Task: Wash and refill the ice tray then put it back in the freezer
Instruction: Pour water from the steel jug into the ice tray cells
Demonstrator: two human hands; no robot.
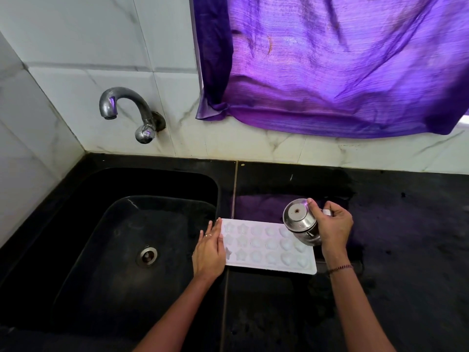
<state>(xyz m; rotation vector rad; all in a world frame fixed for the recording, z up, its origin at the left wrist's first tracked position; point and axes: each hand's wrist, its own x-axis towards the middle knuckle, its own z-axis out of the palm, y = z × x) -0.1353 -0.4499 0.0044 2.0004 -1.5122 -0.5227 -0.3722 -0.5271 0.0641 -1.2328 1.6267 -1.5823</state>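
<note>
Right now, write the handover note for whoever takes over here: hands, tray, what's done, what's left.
Left hand: flat, fingers straight, resting on the left end of the ice tray.
Right hand: grips a steel pot, tipped over the tray's right end.
Tray: flat on the black counter, just right of the sink. The tap is off.
Done: tray is out and set for filling; washing cannot be confirmed.
Left: fill every cell, then carry it level to the freezer, which is not in view.
</note>
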